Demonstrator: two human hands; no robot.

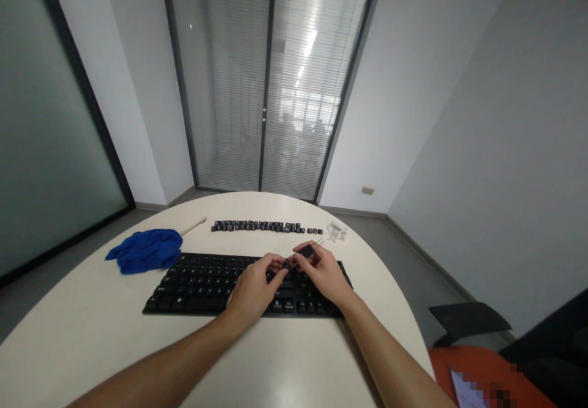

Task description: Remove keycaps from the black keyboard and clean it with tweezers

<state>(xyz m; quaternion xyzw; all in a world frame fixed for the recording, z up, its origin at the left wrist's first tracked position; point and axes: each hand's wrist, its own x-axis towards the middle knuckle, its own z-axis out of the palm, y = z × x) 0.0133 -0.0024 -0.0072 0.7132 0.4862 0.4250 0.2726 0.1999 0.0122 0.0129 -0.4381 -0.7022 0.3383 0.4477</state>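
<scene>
Head view: both hands meet just above the middle of the keyboard [202, 282], which lies across the near half of the table [92, 334]. The right hand [324, 271] grips a black keycap [307, 250] between thumb and fingertips, raised off the keys, probably so the left can get at it. The left hand [255, 287] is closed in a pinch on a small dark piece [285, 264], too small to identify. Along the far edge runs a row of keycaps [257, 226], seemingly lined up to keep their order. A blue cloth [144, 250] and a wooden stick [193, 226] lie toward the left edge, within reach.
</scene>
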